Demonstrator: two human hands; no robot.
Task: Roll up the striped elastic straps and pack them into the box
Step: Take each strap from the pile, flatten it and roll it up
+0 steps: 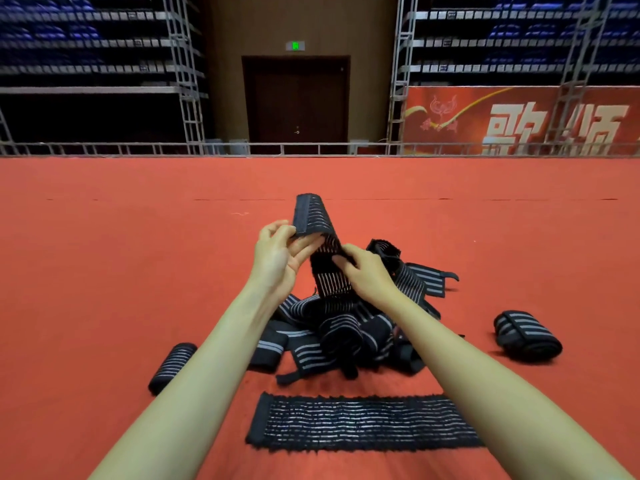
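Striped elastic strap (320,233) is held upright above the pile of loose straps (346,330), pinched near its top by the left hand (277,259) and gripped at its middle by the right hand (369,273), its lower end reaching that pile.

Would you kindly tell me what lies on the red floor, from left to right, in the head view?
small rolled strap → pile of loose straps → larger rolled strap
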